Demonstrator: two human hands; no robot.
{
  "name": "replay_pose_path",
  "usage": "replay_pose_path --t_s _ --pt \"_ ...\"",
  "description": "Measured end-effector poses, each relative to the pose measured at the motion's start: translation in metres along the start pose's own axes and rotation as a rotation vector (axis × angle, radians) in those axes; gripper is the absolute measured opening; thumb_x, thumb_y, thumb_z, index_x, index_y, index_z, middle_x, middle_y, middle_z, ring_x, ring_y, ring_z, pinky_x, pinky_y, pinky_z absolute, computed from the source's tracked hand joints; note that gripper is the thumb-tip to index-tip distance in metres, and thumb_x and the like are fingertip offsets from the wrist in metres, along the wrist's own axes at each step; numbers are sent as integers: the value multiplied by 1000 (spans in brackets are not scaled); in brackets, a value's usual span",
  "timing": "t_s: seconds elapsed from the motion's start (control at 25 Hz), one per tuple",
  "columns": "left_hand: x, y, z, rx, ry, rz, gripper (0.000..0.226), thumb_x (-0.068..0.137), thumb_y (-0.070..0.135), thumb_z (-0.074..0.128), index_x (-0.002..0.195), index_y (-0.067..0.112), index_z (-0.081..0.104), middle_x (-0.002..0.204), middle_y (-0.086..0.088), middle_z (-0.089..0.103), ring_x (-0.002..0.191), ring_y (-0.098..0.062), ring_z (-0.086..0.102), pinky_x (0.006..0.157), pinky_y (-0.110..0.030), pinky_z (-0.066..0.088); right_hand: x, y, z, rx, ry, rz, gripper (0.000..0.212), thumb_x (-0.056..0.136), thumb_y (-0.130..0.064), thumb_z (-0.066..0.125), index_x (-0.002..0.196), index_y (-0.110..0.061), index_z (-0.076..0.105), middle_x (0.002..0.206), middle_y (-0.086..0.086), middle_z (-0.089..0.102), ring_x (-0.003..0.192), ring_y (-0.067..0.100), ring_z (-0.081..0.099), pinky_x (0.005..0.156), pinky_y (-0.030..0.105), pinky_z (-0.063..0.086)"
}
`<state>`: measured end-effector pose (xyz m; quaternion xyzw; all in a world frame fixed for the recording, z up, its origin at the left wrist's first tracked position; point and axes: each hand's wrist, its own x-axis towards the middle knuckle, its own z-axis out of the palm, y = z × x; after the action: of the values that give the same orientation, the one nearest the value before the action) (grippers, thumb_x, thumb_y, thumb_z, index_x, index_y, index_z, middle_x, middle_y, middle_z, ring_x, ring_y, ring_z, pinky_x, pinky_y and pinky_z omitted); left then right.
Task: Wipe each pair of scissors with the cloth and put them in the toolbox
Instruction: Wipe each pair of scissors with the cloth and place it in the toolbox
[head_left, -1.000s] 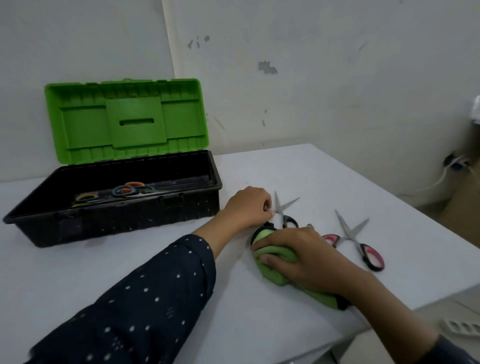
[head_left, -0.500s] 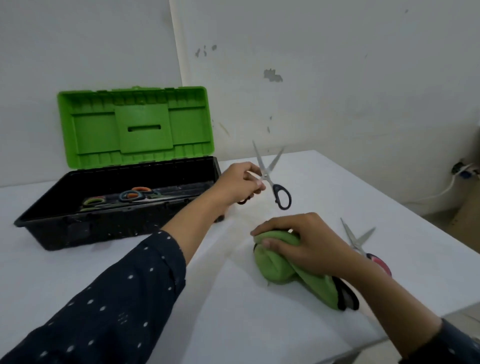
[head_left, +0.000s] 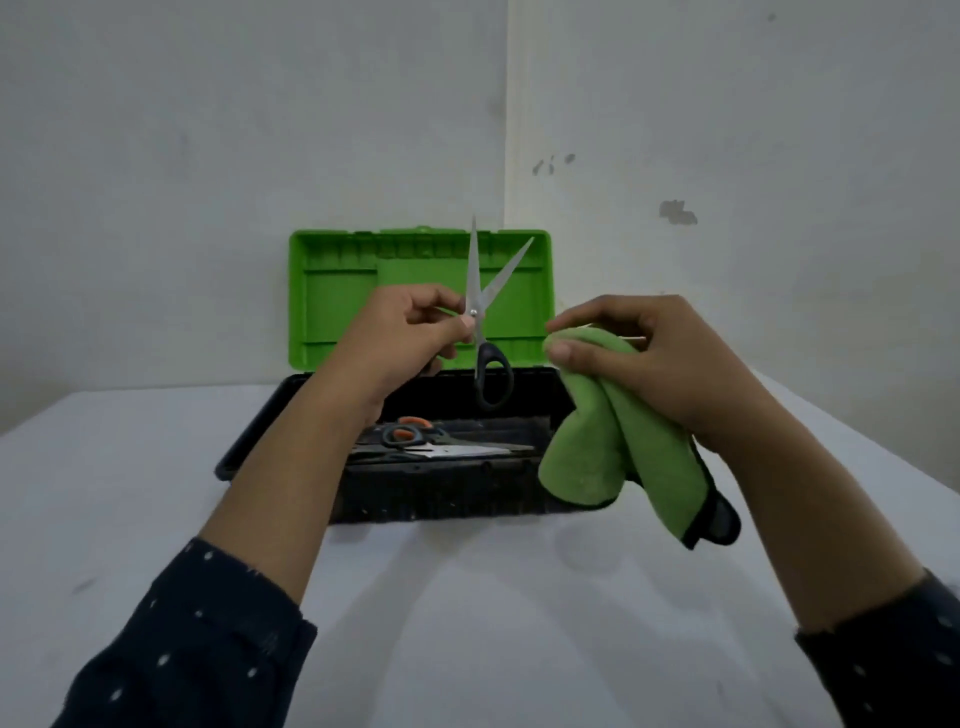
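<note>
The scissors (head_left: 474, 312) have been lifted off the counter (head_left: 156, 467) and are now held in the air by the left hand (head_left: 410, 332). Its grip is pinched at the pivot, with the blades apart and pointing up and the black handle hanging below. The cloth (head_left: 597, 441), pressed on the counter 0.5 s ago, has been raised too. It is clamped in the grip of the right hand (head_left: 639, 358), with the fingers curled round its folded top and the rest hanging free. The 2 are held near each other but apart, in front of the open toolbox (head_left: 467, 493), which stands toward the counter's far edge with its lid (head_left: 337, 291) upright. An orange-handled pair (head_left: 410, 436) is already laid inside. The pickup is judged done and the wiping not yet begun, so the cloth must next be brought onto the blades. Care is called for, since the edges are exposed. The red-handled pair seen 1 s ago is now out of view.
</note>
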<state>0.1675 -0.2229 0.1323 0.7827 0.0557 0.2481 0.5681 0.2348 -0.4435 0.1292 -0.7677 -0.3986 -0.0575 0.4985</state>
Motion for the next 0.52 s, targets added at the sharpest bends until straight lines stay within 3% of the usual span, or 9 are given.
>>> replay_pose_path --t_s 0.16,0.36,0.52 --pt "0 -11 -38 -90 71 -14 10 87 8 67 97 7 70 79 -6 65 57 -6 56 52 -16 47 32 -9 56 50 -113 157 36 64 -60 79 89 -34 80 84 -10 76 83 6 72 80 32 59" --pt "3 -25 -63 -123 90 29 14 84 4 70 96 10 72 78 -7 65 63 -11 58 56 -19 49 53 -15 107 226 -110 266 15 77 -32 81 81 -18 80 63 -2 69 56 9 63 55 22 48" --pt "10 -34 -75 -360 284 -25 20 74 2 77 93 7 72 76 -4 68 65 -10 64 60 -16 52 56 -14 114 280 -43 282 15 79 -30 80 81 -15 80 60 2 67 50 9 59 48 19 45"
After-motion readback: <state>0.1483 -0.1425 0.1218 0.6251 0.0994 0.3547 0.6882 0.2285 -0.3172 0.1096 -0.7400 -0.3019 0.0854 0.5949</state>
